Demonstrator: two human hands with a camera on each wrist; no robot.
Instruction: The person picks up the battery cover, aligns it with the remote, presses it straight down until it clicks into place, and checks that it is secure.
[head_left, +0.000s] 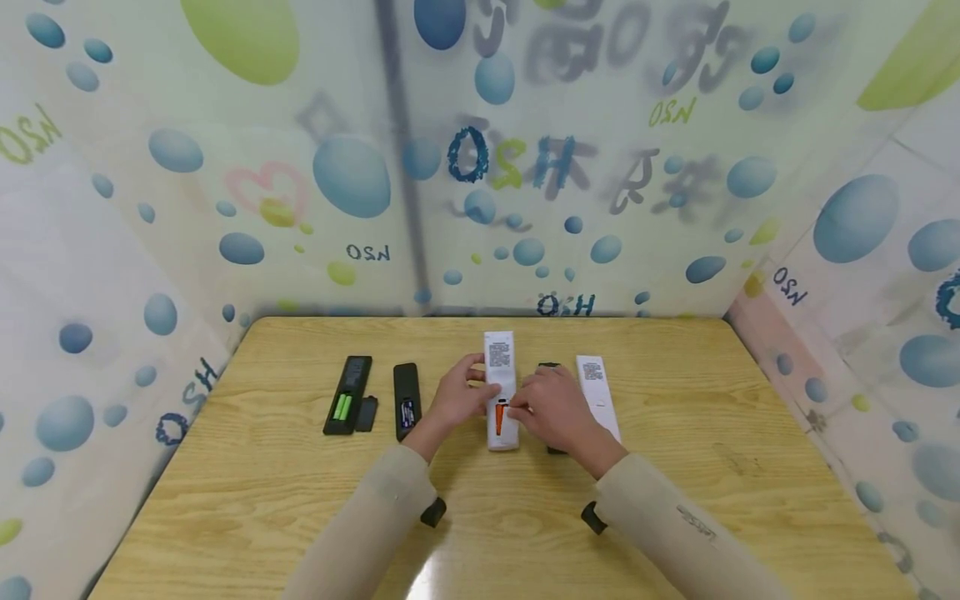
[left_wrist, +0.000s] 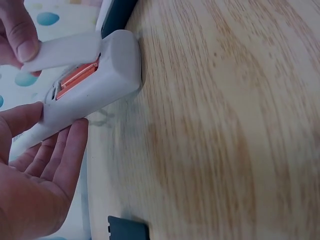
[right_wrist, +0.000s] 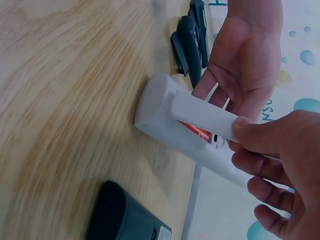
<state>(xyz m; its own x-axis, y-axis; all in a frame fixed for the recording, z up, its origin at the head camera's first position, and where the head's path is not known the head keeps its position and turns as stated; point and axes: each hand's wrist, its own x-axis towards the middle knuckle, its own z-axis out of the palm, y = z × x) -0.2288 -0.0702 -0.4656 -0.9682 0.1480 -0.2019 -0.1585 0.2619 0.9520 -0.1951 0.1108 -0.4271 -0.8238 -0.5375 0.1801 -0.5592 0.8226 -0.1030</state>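
A white remote control [head_left: 499, 354] lies back up on the table, its battery compartment exposed with orange batteries [left_wrist: 77, 80] inside. My left hand [head_left: 456, 398] grips the remote from its left side, thumb on the near edge and fingers around the body. Between thumb and fingers, my right hand [head_left: 558, 408] pinches a white battery cover [right_wrist: 205, 114]. The cover is held tilted over the compartment, its far end close to the bottom end of the remote. In the right wrist view it hides part of the batteries.
To the left lie two black remotes, one [head_left: 349, 392] with green batteries and a loose black cover [head_left: 366, 414] beside it, the other [head_left: 407, 392] with dark batteries. Another white remote [head_left: 593, 375] and a partly hidden black one [head_left: 556, 451] lie right on the wooden table [head_left: 675, 358].
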